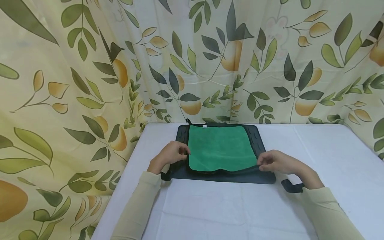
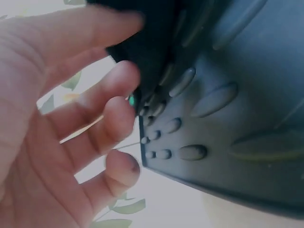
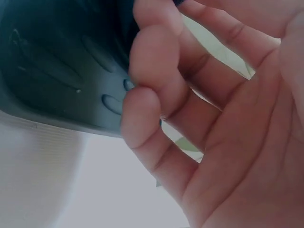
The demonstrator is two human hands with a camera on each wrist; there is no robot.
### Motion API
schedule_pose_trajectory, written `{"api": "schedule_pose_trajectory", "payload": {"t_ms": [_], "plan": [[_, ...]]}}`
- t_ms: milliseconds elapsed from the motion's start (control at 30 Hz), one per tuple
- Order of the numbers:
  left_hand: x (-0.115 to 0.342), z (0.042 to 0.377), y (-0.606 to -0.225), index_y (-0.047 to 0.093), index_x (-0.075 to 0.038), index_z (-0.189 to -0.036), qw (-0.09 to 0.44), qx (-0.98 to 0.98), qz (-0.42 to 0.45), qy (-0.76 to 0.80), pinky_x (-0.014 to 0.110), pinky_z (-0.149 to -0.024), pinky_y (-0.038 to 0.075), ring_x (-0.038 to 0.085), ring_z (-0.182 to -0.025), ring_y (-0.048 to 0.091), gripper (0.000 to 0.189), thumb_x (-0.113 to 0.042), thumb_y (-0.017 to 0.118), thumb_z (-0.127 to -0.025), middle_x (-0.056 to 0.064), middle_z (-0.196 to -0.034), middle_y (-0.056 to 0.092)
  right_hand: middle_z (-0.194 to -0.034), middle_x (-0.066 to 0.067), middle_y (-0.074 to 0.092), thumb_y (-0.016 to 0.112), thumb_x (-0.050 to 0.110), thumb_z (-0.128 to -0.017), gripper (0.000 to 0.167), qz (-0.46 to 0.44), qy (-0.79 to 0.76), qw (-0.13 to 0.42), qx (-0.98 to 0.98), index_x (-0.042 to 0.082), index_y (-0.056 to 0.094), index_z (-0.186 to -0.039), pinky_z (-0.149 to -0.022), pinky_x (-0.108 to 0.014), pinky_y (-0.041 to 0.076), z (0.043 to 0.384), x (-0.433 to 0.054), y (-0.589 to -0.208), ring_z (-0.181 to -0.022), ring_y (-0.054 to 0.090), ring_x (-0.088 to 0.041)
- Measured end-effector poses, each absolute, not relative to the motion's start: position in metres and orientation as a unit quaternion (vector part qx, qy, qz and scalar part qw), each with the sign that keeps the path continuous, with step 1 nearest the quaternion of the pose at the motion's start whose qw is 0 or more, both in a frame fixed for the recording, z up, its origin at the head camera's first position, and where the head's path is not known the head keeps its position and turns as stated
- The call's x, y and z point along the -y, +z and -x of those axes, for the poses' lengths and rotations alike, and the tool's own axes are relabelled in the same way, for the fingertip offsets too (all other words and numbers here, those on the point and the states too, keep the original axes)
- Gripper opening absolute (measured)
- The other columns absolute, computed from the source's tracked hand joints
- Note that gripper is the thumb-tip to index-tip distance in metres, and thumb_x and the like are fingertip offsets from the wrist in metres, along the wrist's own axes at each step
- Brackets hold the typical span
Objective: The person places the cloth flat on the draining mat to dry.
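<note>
Cloth: a green, square, fluffy microfibre cloth [image 1: 221, 147] lies flat on a dark grey rubber mat with raised oval bumps [image 1: 223, 176], towards the far middle of the table. Its near edge is dark-bordered and slightly wavy; a small black hanging loop shows at the far left corner.
Why it lies so: the mat gives it a flat bed, and the near corners face the person, easy for both hands to reach at once.
Left hand: the left hand [image 1: 171, 154] pinches the cloth's near left corner between thumb and curled fingers [image 2: 118, 118]; the left wrist view shows a sliver of green at the fingertips beside the mat's bumps.
Right hand: the right hand [image 1: 277, 161] pinches the near right corner, fingers [image 3: 152, 61] curled in against the edge of the mat.
Why held so: a grip at both near corners looks, to my eye, like a hold that keeps the edge taut and even.
Mat: overhangs the cloth on every side.
Table: a white cloth-covered table [image 1: 330, 156] carries it all.
Backdrop: a cream curtain printed with green leaves and orange fruit [image 1: 90, 66] hangs behind and to the left.
Sleeves: pale beige, with dark wrist straps.
</note>
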State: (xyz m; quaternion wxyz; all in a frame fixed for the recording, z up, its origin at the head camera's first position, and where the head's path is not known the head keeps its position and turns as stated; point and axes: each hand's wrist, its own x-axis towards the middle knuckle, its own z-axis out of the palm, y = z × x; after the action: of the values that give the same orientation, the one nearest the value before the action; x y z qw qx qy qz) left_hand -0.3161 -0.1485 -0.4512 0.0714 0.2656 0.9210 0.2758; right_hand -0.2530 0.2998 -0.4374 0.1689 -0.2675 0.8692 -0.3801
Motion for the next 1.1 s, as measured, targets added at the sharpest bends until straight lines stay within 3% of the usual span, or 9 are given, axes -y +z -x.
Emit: {"api": "schedule_pose_trajectory", "payload": {"t_ms": [300, 533, 1100], "plan": [[0.138, 0.304, -0.446, 0.08, -0.021, -0.101, 0.143, -0.898, -0.32, 0.266, 0.024, -0.059, 0.046, 0.009, -0.065, 0.055, 0.026, -0.008, 0.087, -0.08, -0.002, -0.07, 0.063, -0.078, 0.002, 0.063, 0.07, 0.013, -0.095, 0.007, 0.259, -0.361, 0.184, -0.877, 0.008, 0.071, -0.1, -0.061, -0.025, 0.047, 0.254, -0.303, -0.44, -0.07, 0.054, -0.005], [0.141, 0.302, -0.441, 0.083, -0.021, -0.093, 0.156, -0.878, -0.337, 0.303, 0.022, -0.057, 0.043, 0.007, -0.062, 0.052, 0.015, -0.011, 0.087, -0.081, -0.004, -0.071, 0.063, -0.081, 0.001, 0.063, 0.07, 0.012, -0.095, 0.005, 0.268, -0.365, 0.186, -0.872, 0.008, 0.071, -0.097, -0.061, -0.024, 0.047, 0.253, -0.303, -0.439, -0.071, 0.053, -0.004], [0.173, 0.312, -0.44, 0.083, -0.014, -0.095, 0.171, -0.878, -0.266, 0.358, 0.027, -0.076, 0.051, 0.011, -0.081, 0.061, 0.01, -0.016, 0.084, -0.085, -0.001, -0.091, 0.076, -0.082, 0.0, 0.06, 0.066, 0.012, -0.098, 0.009, 0.281, -0.386, 0.218, -0.851, 0.003, 0.068, -0.098, -0.061, -0.03, 0.051, 0.25, -0.297, -0.435, -0.069, 0.057, -0.015]]}}
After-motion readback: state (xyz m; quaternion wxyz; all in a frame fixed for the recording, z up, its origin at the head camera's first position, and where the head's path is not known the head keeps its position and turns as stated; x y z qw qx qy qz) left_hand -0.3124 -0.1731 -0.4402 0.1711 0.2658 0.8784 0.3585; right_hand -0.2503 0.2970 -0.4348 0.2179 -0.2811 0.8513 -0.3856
